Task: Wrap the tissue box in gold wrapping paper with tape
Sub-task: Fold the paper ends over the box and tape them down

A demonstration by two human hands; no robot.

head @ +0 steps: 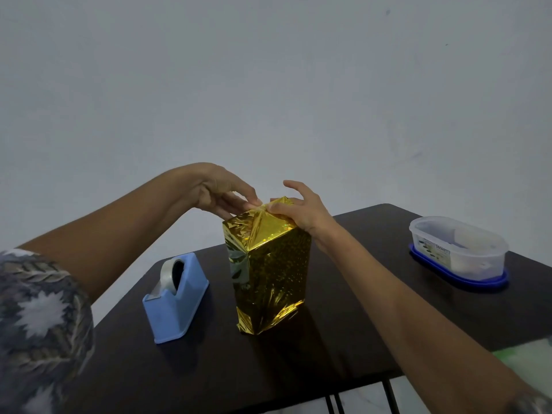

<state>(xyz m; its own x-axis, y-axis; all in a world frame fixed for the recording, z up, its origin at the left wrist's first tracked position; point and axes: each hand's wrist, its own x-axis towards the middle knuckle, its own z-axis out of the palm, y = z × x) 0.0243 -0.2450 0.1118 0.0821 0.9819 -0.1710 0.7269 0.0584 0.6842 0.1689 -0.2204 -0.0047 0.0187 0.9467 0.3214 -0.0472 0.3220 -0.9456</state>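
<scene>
The tissue box (pixel 270 273) stands on end in the middle of the dark table, covered in shiny gold wrapping paper. At its top end the paper is folded into a peak. My left hand (pixel 222 192) reaches in from the left, its straight fingers touching the fold at the top. My right hand (pixel 298 207) comes from the right and pinches the peaked flap with thumb and fingers. A blue tape dispenser (pixel 176 297) with a clear tape roll sits left of the box.
A clear plastic container (pixel 458 249) on a blue lid stands at the far right of the dark table (pixel 343 354). A plain pale wall rises behind. The table's front edge and thin black legs show at the bottom right.
</scene>
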